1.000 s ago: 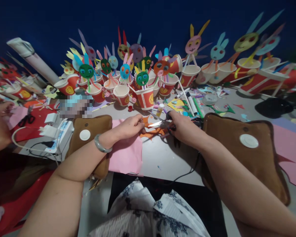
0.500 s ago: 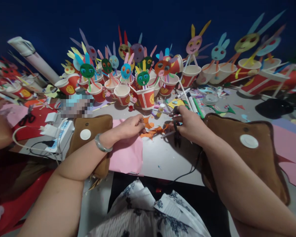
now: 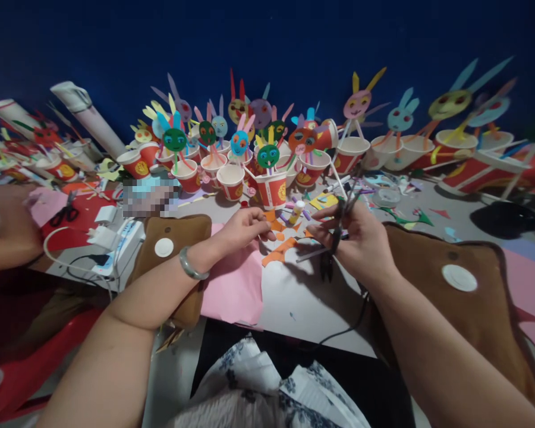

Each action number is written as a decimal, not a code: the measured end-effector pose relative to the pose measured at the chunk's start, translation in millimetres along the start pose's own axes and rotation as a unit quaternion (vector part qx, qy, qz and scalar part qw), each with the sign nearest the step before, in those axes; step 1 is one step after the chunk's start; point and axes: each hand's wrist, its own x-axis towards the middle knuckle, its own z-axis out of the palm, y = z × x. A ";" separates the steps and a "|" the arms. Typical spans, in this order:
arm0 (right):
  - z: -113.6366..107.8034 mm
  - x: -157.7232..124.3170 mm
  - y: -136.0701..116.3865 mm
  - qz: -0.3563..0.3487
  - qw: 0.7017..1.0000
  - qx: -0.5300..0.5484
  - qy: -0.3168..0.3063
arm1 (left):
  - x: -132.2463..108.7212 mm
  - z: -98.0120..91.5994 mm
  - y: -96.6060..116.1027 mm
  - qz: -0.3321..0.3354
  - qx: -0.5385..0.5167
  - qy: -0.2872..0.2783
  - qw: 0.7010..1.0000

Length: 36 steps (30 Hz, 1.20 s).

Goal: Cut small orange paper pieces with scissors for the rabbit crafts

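Observation:
My left hand point(image 3: 248, 229), with a bracelet on the wrist, hovers at the far edge of a pink paper sheet point(image 3: 232, 285). Its fingers are curled together beside several orange paper scraps point(image 3: 280, 252); whatever they may pinch is hidden. In my right hand point(image 3: 365, 241) is a pair of scissors point(image 3: 337, 229) with black handles, held above the table right of the scraps. The thumb and fingers are closed around the handles. A small glue bottle point(image 3: 296, 211) stands just beyond the orange scraps.
Behind stand several red-and-white paper cups point(image 3: 271, 189) carrying paper rabbit faces. Brown cushions point(image 3: 432, 285) flank the work area. A power strip point(image 3: 120, 249) with cables lies left. At far left, another person's arm point(image 3: 9, 229) rests near red paper and a second pair of scissors point(image 3: 65, 209).
My right hand has drawn back from the orange scraps and turned, tilting the scissors upward. My left hand stays near the scraps. The whole view has shifted slightly.

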 end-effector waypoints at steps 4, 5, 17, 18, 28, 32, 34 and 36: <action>4.7 -8.2 -4.4 0.004 1.000 0.014 0.001 | -2.4 0.6 7.6 -0.006 -0.035 0.009 0.999; 6.0 -9.6 -4.8 0.010 1.000 0.008 0.000 | -2.0 0.5 8.5 -0.009 -0.034 0.008 0.999; 18.3 -11.9 -13.7 0.103 0.983 0.148 -0.031 | -3.7 0.3 7.6 0.014 0.004 -0.057 0.998; 18.9 -11.6 -12.2 0.112 0.980 0.163 -0.031 | -4.1 0.5 7.8 0.012 0.004 -0.063 0.998; 21.1 -10.7 -6.6 0.139 0.973 0.182 -0.013 | -1.2 0.0 4.1 -0.006 -0.006 -0.072 0.997; 20.8 -10.9 -6.1 0.126 0.976 0.176 -0.016 | 0.0 0.9 2.7 -0.008 -0.022 -0.060 0.998; 20.9 -11.1 -6.7 0.122 0.977 0.173 -0.015 | -0.5 1.0 3.7 -0.008 -0.028 -0.058 0.998; 21.2 -11.4 -7.8 0.121 0.977 0.174 -0.018 | -1.5 0.5 4.8 -0.003 -0.021 -0.061 0.998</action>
